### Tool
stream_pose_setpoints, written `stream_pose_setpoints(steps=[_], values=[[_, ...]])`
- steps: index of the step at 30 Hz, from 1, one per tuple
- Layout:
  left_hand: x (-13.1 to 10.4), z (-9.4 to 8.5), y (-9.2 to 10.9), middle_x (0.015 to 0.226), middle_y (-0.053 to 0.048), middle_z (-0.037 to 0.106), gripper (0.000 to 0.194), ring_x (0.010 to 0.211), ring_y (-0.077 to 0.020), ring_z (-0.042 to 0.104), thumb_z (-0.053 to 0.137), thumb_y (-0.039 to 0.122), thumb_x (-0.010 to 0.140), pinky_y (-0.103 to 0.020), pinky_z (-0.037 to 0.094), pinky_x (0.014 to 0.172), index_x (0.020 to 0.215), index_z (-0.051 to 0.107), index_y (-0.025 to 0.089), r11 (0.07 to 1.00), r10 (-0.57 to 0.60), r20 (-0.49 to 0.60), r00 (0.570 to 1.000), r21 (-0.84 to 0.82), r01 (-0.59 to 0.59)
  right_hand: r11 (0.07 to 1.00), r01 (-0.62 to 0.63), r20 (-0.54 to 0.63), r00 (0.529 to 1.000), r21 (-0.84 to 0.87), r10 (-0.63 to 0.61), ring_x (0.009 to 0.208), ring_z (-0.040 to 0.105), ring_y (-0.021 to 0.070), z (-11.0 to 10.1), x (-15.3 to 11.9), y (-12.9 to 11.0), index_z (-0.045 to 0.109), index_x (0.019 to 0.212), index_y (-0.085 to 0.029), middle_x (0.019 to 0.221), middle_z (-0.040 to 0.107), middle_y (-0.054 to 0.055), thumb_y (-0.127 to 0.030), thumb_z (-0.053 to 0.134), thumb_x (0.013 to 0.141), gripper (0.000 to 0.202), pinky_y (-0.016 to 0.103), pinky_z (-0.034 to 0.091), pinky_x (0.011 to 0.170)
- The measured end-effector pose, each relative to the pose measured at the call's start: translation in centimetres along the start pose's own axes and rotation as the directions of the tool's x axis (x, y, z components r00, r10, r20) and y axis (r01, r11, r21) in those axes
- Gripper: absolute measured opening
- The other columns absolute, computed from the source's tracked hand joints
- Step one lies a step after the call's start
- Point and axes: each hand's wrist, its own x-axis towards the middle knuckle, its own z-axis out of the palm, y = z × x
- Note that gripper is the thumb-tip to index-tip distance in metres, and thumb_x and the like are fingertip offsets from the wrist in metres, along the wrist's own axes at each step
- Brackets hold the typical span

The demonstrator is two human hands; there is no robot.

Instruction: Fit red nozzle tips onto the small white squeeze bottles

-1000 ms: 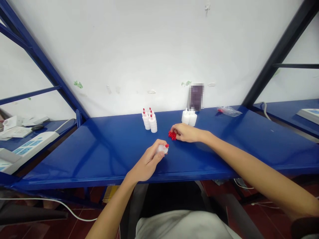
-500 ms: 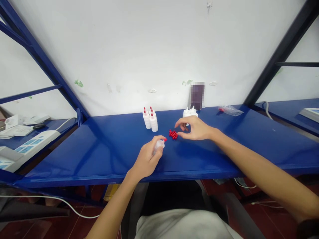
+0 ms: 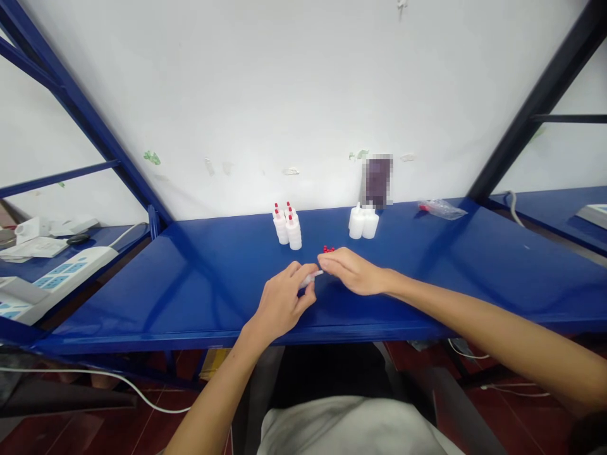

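My left hand (image 3: 287,297) is closed around a small white squeeze bottle (image 3: 307,280), tilted so its bare pale nozzle points right. The fingers hide most of the bottle. Just beside the nozzle tip is my right hand (image 3: 353,270), its fingers pressed together; whatever they may hold is hidden. Behind it, partly covered, lies a small pile of red caps (image 3: 328,249). Several white bottles with red caps (image 3: 287,230) stand upright in a cluster to the left. A group of white bottles (image 3: 363,224) without red caps stands farther right.
All this is on a blue tabletop (image 3: 213,272) against a white wall. A clear plastic bag (image 3: 442,209) with something red lies at the back right, and a dark pixelated object (image 3: 378,181) leans on the wall. Power strips (image 3: 61,278) sit at left.
My right hand has come from above the red caps, toward me and left, to the nozzle, and its fingers have closed. The red tip seen on the held bottle no longer shows.
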Motion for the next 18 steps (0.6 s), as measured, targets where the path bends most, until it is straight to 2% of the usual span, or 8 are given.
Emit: stream_pose_setpoints(steps=[2, 3, 6, 8, 10, 12, 15, 18], values=[[0.0, 0.1, 0.0, 0.100, -0.002, 0.063, 0.024, 0.083, -0.0184, 0.059, 0.045, 0.029, 0.097, -0.029, 0.042, 0.074, 0.118, 0.055, 0.024, 0.999, -0.025, -0.015, 1.000, 0.040, 0.026, 0.992, -0.064, -0.037, 0.997, 0.106, 0.068, 0.058, 0.033, 0.0120, -0.9, 0.0, 0.2, 0.031, 0.068, -0.022, 0.063, 0.034, -0.004, -0.042, 0.026, 0.103, 0.040, 0.027, 0.032, 0.058], [0.0, 0.2, 0.0, 0.100, -0.002, 0.064, 0.023, 0.083, -0.0185, 0.060, 0.045, 0.030, 0.097, -0.029, 0.042, 0.073, 0.118, 0.054, 0.024, 0.998, -0.041, -0.019, 0.999, 0.037, 0.042, 0.993, -0.079, -0.046, 0.995, 0.092, 0.084, 0.059, 0.034, 0.0122, -1.6, 0.0, 0.5, 0.032, 0.068, -0.022, 0.063, 0.036, -0.003, -0.040, 0.027, 0.102, 0.039, 0.027, 0.032, 0.059], [0.0, 0.2, 0.1, 0.099, -0.001, 0.066, 0.024, 0.084, -0.0189, 0.063, 0.043, 0.035, 0.099, -0.028, 0.042, 0.072, 0.119, 0.052, 0.024, 0.997, -0.072, -0.024, 0.997, 0.008, 0.072, 0.970, -0.133, -0.012, 0.991, -0.204, 0.133, 0.060, 0.038, 0.0133, -4.1, -0.2, 1.6, 0.036, 0.070, -0.021, 0.065, 0.043, -0.002, -0.030, 0.036, 0.097, 0.028, 0.028, 0.030, 0.061], [0.1, 0.2, 0.2, 0.102, -0.001, 0.067, 0.025, 0.086, -0.0195, 0.064, 0.043, 0.036, 0.100, -0.029, 0.043, 0.073, 0.119, 0.052, 0.025, 0.997, -0.070, -0.013, 0.997, 0.014, 0.070, 0.892, -0.220, 0.037, 0.966, -0.395, 0.255, 0.060, 0.040, 0.0141, -5.3, -0.6, 2.5, 0.039, 0.070, -0.021, 0.064, 0.047, -0.001, -0.025, 0.042, 0.091, 0.022, 0.029, 0.029, 0.061], [0.1, 0.3, 0.2, 0.106, -0.001, 0.068, 0.025, 0.089, -0.0202, 0.065, 0.043, 0.038, 0.100, -0.029, 0.043, 0.075, 0.120, 0.053, 0.026, 0.998, -0.059, -0.005, 0.998, 0.029, 0.060, 0.822, -0.302, 0.076, 0.921, -0.483, 0.383, 0.060, 0.043, 0.0149, -5.8, -0.8, 3.3, 0.042, 0.070, -0.020, 0.065, 0.051, 0.001, -0.024, 0.046, 0.088, 0.019, 0.029, 0.028, 0.059], [0.1, 0.4, 0.2, 0.109, -0.002, 0.068, 0.027, 0.093, -0.0210, 0.065, 0.044, 0.039, 0.100, -0.030, 0.045, 0.077, 0.121, 0.053, 0.026, 0.998, -0.051, -0.004, 0.999, 0.043, 0.051, 0.792, -0.340, 0.105, 0.888, -0.507, 0.448, 0.061, 0.045, 0.0156, -5.7, -0.9, 3.9, 0.046, 0.071, -0.020, 0.067, 0.055, 0.002, -0.026, 0.049, 0.087, 0.017, 0.029, 0.028, 0.058], [0.1, 0.6, -0.1, 0.113, -0.003, 0.068, 0.029, 0.098, -0.0219, 0.065, 0.044, 0.040, 0.100, -0.032, 0.046, 0.082, 0.123, 0.053, 0.026, 0.998, -0.044, -0.010, 0.999, 0.049, 0.045, 0.799, -0.343, 0.120, 0.883, -0.493, 0.453, 0.062, 0.048, 0.0159, -5.4, -0.7, 4.1, 0.052, 0.075, -0.020, 0.069, 0.058, 0.003, -0.027, 0.053, 0.085, 0.013, 0.028, 0.029, 0.058], [0.1, 0.8, -0.3, 0.116, -0.003, 0.068, 0.033, 0.101, -0.0220, 0.065, 0.044, 0.042, 0.100, -0.032, 0.048, 0.086, 0.127, 0.054, 0.027, 0.999, -0.036, -0.016, 0.999, 0.035, 0.037, 0.817, -0.333, 0.080, 0.906, -0.471, 0.415, 0.060, 0.047, 0.0150, -5.6, -0.6, 3.5, 0.055, 0.078, -0.019, 0.067, 0.057, 0.002, -0.028, 0.055, 0.085, 0.011, 0.027, 0.029, 0.058]])
